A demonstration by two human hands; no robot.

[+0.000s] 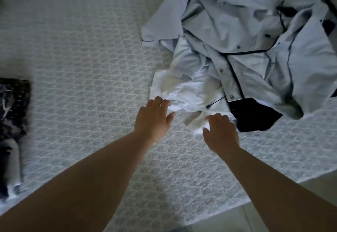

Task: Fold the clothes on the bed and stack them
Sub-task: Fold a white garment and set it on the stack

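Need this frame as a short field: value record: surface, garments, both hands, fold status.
surface: bed with a patterned white cover
white garment: crumpled white garment at the near edge of the pile
pale blue garment: pale blue shirt with dark piping and buttons, unfolded, partly over the white one
dark clothes: dark patterned clothes at the bed's left edge
left hand: left hand, fingertips at the white garment's edge, grip unclear
right hand: right hand, fingers spread on the white garment
fold status: pile not yet folded
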